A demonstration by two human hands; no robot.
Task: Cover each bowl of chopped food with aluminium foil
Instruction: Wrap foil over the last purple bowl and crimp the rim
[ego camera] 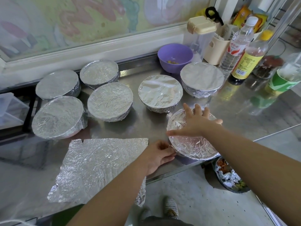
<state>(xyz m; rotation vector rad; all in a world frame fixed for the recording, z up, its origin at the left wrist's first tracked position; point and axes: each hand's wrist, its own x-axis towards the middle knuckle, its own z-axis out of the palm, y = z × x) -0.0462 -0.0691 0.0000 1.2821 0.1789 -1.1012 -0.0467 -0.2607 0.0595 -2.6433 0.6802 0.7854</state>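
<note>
On steel bench [146, 124], looks to be sealing the nearest round foil-wrapped bowl [192, 147]: presses its top under flat, spread right grip [195, 123], pinches rim foil with left grip [158, 156]. Probably calls next for crumpled foil sheet [97, 167] left of left grip, over uncovered purple plastic bowl [175, 53] far beyond.

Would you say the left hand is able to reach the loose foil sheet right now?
Probably yes: the left hand pinches foil at the near bowl, right beside the foil sheet, with nothing between them.
</note>
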